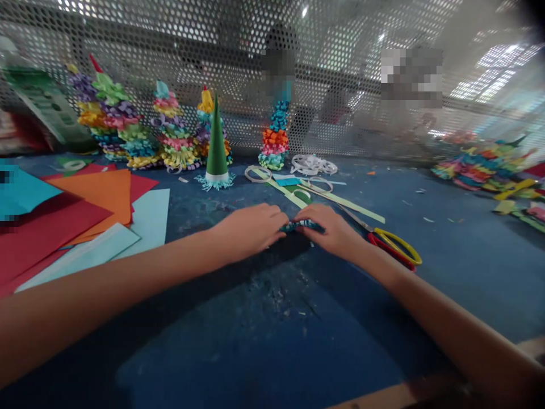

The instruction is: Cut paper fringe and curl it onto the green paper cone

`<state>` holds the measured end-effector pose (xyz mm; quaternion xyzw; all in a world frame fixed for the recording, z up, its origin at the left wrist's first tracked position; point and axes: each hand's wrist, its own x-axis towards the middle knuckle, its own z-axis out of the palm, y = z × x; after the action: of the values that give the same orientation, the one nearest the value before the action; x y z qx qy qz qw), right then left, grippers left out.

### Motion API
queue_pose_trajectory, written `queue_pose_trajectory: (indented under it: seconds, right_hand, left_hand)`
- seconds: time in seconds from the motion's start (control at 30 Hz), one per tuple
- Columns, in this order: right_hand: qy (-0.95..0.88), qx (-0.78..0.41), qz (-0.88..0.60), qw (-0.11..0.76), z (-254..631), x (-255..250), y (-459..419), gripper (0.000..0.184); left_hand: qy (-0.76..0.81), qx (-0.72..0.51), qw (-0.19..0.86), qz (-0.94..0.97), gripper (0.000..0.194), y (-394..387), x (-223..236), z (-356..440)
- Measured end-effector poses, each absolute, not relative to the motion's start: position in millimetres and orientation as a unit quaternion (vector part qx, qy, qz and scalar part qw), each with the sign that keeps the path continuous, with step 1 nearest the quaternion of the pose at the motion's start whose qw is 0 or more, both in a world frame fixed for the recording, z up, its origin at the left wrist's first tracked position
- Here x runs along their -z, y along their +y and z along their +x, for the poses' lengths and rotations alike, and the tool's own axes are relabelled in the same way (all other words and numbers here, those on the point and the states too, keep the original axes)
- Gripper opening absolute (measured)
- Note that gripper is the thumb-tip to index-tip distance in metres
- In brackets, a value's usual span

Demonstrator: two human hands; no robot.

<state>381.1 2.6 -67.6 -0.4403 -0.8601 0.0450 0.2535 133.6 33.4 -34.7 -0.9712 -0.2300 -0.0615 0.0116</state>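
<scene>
Both hands meet over the middle of the blue table (264,341). Between them runs a narrow strip of blue fringed paper (304,224), mostly covered by fingers. My left hand (255,227) pinches its left end, and my right hand (330,230) grips it from the right with curled fingers. Just right of my right hand lies a pair of scissors (394,247) with one yellow and one red handle loop. Behind the hands are pale green paper strips (353,205) and a white tape ring (258,174). A green paper cone (217,147) with a light blue fringe round its base stands farther back.
Red, orange and light blue paper sheets (104,196) lie at the left. Colourful fringed cones (168,125) line the back before a perforated metal screen (238,34). White paper curls (313,165) lie behind the strips. More fringed pieces (477,162) are at the far right.
</scene>
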Motion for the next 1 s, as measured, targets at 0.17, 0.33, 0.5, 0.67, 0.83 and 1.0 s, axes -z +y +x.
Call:
queue_pose_trajectory:
  seconds: [0.17, 0.33, 0.5, 0.67, 0.83, 1.0]
  right_hand:
    - [-0.847, -0.062, -0.476, 0.229, 373, 79, 1, 0.015]
    - [-0.834, -0.087, -0.497, 0.225, 370, 80, 4, 0.01]
    - [-0.813, -0.103, -0.519, 0.243, 367, 83, 1, 0.004]
    - [-0.822, -0.122, -0.496, 0.251, 366, 83, -5, 0.01]
    - [-0.808, -0.159, -0.502, 0.263, 367, 82, -5, 0.008]
    - [-0.778, -0.207, -0.527, 0.272, 368, 81, -2, 0.012]
  left_hand:
    - [-0.259, 0.071, 0.038, -0.963, 0.022, 28, 58, 161]
    - [-0.261, 0.077, 0.024, -0.962, 0.015, 35, 67, 160]
    - [-0.289, 0.107, -0.02, -0.951, 0.017, 39, 75, 161]
    - [-0.301, 0.129, -0.061, -0.943, 0.014, 41, 77, 161]
    - [-0.298, 0.137, -0.077, -0.942, 0.012, 44, 77, 162]
    - [-0.279, 0.129, -0.045, -0.95, 0.021, 41, 79, 163]
